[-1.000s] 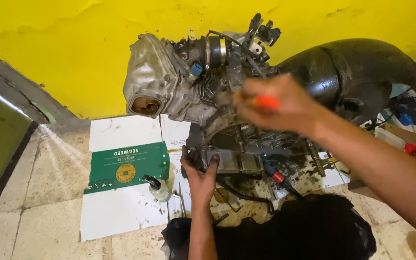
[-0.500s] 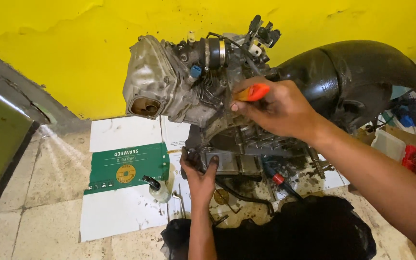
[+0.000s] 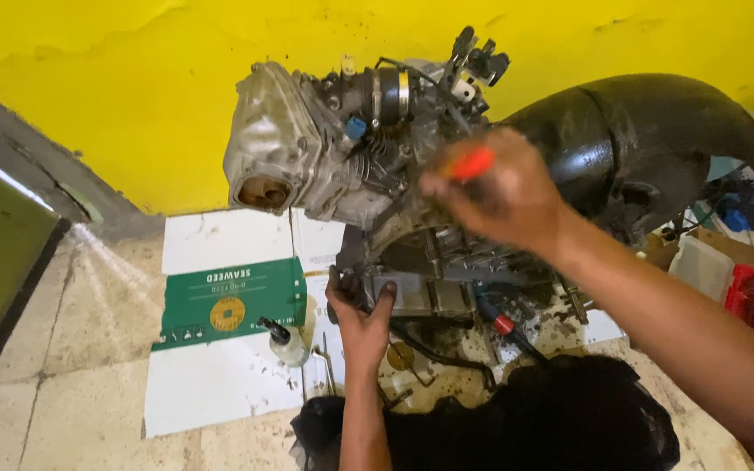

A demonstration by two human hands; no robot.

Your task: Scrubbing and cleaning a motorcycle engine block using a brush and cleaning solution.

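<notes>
The engine [image 3: 368, 166] was stood on flattened cardboard [image 3: 220, 349] on the floor, against the yellow wall [image 3: 133, 70]. Its lower edge was gripped by the left hand [image 3: 361, 314], fingers hooked over the casing. The right hand [image 3: 499, 187], blurred, was clenched around an orange-handled tool [image 3: 471, 162] at the engine's top. A small bottle [image 3: 288, 342] was seen near the cardboard's right edge.

Dull, grimy grey cast-metal engine [image 3: 333, 148]; at three o'clock a glossy black cover [image 3: 647, 139]; at seven o'clock flattened matt white-and-green cardboard [image 3: 220, 349] on rough floor tiles [image 3: 54, 384].
</notes>
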